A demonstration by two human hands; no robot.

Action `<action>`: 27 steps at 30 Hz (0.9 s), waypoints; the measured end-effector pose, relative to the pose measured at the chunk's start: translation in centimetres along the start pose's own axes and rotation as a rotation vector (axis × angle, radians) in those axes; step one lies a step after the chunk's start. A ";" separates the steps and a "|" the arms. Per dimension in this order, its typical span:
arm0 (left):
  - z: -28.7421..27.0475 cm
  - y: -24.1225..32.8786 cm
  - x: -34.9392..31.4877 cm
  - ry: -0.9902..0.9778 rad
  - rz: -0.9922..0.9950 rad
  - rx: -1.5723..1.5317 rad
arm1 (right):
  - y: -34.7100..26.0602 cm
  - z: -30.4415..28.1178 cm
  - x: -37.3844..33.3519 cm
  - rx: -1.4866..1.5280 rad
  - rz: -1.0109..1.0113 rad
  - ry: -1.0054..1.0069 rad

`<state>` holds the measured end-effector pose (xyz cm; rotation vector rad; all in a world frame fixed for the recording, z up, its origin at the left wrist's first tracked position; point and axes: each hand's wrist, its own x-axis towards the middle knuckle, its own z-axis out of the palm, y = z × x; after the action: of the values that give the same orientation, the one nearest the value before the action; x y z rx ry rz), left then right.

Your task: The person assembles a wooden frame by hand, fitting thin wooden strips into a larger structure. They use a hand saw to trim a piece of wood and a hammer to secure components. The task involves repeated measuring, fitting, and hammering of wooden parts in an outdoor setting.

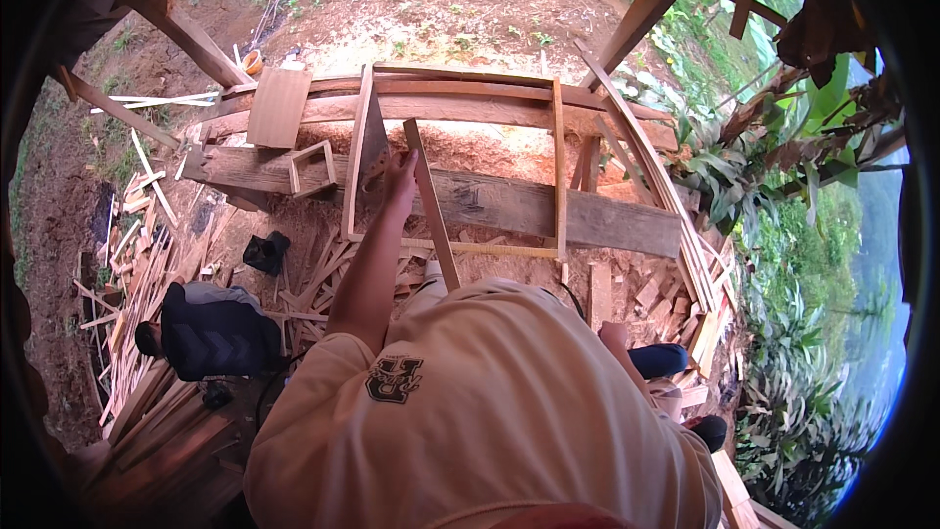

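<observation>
smooth, matt wooden strip (pixel 432 206); rough, weathered wood plank (pixel 627 222); matt cloth shirt (pixel 529 392).

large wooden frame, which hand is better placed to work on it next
Probably the left hand: it is over the large wooden frame, at the slanting wooden strip, while no right hand shows there.

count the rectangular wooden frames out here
2 in view: a large frame lying across the bench, and a small frame to its left. Others may be hidden among the scrap wood.
</observation>
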<state>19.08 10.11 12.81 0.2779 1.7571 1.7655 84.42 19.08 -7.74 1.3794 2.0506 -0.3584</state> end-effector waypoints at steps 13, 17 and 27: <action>2.8 -2.7 -8.3 0.178 0.162 0.211 | 2.2 -6.4 4.8 1.184 0.389 -0.076; 3.9 -2.8 -8.5 0.194 0.107 0.271 | 1.9 -8.0 5.5 1.246 0.332 -0.045; 6.0 -3.9 -7.9 0.124 0.126 0.317 | 4.5 -0.1 2.0 1.233 0.473 -0.162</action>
<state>29.72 10.31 11.80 0.4272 2.1523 1.6124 87.98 22.44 -8.43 2.3129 1.2155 -1.6037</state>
